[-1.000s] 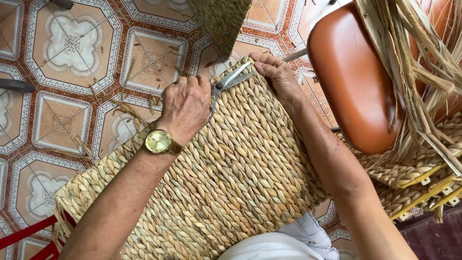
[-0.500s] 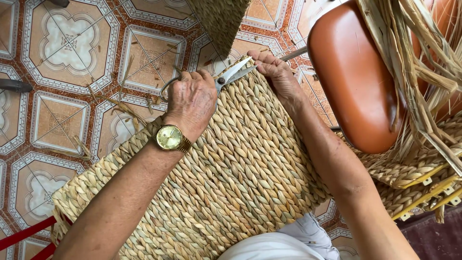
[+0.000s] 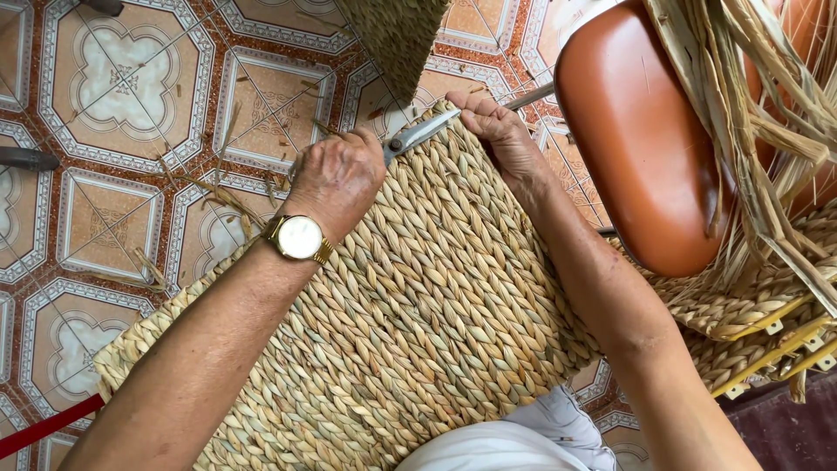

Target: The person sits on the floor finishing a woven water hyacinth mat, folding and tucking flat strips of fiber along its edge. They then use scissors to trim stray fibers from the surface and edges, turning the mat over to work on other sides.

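Observation:
A large braided straw mat [image 3: 410, 323] lies across my lap and fills the middle of the head view. My left hand [image 3: 336, 179], with a gold watch on the wrist, is closed around the handles of metal scissors [image 3: 420, 135] at the mat's far edge. The scissor blades point right along that edge. My right hand [image 3: 497, 131] grips the mat's far corner, fingers curled over the rim just beside the blade tips.
A brown leather-like seat [image 3: 641, 139] stands at the right with loose dried straw strands [image 3: 758, 113] draped over it. More woven pieces with yellow frames [image 3: 758, 331] lie under it. Another woven piece [image 3: 397, 35] hangs at top centre. Straw scraps litter the patterned tile floor [image 3: 131, 131].
My left hand with the scissors has shifted slightly left and toward me along the mat's far edge. My right hand keeps its hold on the corner.

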